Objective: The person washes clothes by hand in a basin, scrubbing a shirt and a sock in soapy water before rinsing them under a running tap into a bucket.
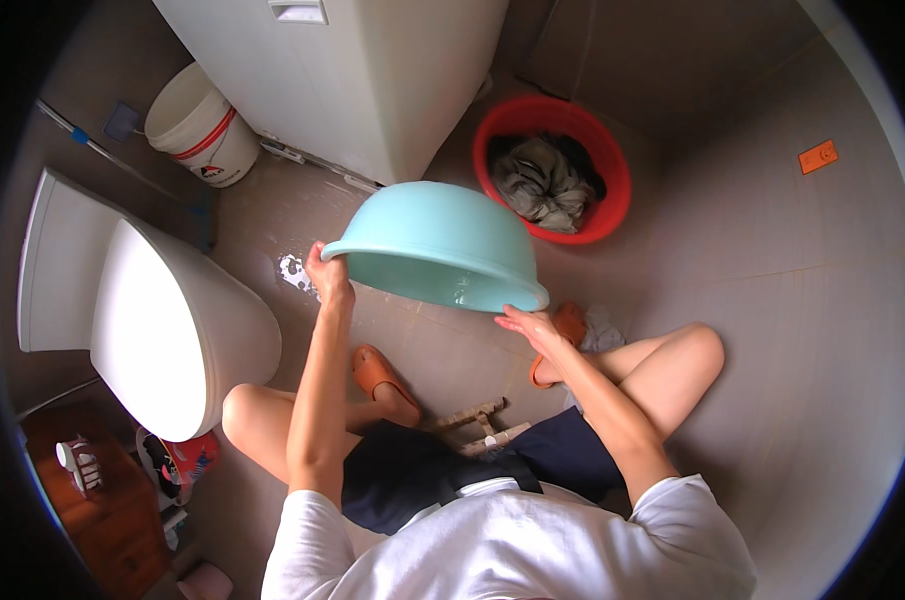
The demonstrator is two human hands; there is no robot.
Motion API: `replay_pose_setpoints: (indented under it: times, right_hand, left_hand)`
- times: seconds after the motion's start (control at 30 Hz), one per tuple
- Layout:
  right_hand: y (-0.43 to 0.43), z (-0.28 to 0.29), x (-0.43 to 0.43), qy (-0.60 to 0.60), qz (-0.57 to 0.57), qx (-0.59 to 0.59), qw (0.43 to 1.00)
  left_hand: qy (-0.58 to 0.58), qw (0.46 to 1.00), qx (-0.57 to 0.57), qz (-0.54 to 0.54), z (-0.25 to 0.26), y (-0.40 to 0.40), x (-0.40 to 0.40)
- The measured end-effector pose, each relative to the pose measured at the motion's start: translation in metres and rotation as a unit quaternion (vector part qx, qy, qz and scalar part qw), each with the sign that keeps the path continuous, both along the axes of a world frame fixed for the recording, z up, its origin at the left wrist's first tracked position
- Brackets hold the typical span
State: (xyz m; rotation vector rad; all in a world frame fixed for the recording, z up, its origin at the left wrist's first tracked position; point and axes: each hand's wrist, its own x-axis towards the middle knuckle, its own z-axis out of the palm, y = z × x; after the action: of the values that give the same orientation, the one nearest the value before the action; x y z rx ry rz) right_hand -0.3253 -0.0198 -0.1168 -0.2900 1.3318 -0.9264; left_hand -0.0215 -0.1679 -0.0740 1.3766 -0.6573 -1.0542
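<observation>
A light blue plastic basin (437, 232) is held up in front of me, tipped so that its underside faces away and its hollow faces towards me. My left hand (330, 276) grips the rim at its left end. At the right end, my right hand (531, 326) supports the rim from below with its fingers spread along it. Beyond the basin, a red plastic tub (616, 202) stands on the floor with wet-looking grey and dark cloth (542, 184) in it.
A white appliance cabinet (325, 82) stands ahead, beside a white bucket (212, 142). The toilet (235, 322) is at the left, above a wooden cabinet (107, 495). Water (295, 271) lies on the floor. Orange slippers (377, 371) are on my feet; pale cloth (602, 332) lies by the right one.
</observation>
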Motion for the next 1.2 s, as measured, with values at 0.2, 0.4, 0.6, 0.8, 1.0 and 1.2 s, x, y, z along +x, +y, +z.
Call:
replay_pose_setpoints:
  times: [0.2, 0.4, 0.6, 0.8, 1.0, 1.2]
  right_hand:
    - [-0.038, 0.0, 0.028, 0.092, 0.026, -0.089, 0.991]
    - [-0.059, 0.013, 0.08, 0.31, 0.14, -0.117, 0.933]
    - [-0.053, -0.091, 0.037, -0.151, -0.262, -0.025, 0.953]
    - [-0.03, -0.056, 0.029, 0.467, 0.209, -0.122, 0.851]
    - [-0.051, -0.003, -0.046, 0.451, 0.405, -0.17, 0.777]
    - [-0.079, 0.081, -0.115, 0.478, 0.374, -0.134, 0.783]
  left_hand:
    - [-0.451, 0.831, -0.261, -0.193, 0.115, 0.01, -0.016]
    - [-0.538, 0.673, -0.268, -0.432, 0.113, 0.036, -0.002]
    - [-0.457, 0.609, -0.276, -0.586, 0.063, 0.044, -0.026]
    - [-0.464, 0.582, -0.252, -0.619, 0.066, 0.061, -0.029]
    - [-0.452, 0.599, -0.266, -0.605, 0.066, 0.057, -0.028]
    - [-0.44, 0.599, -0.144, -0.653, 0.029, 0.047, -0.001]
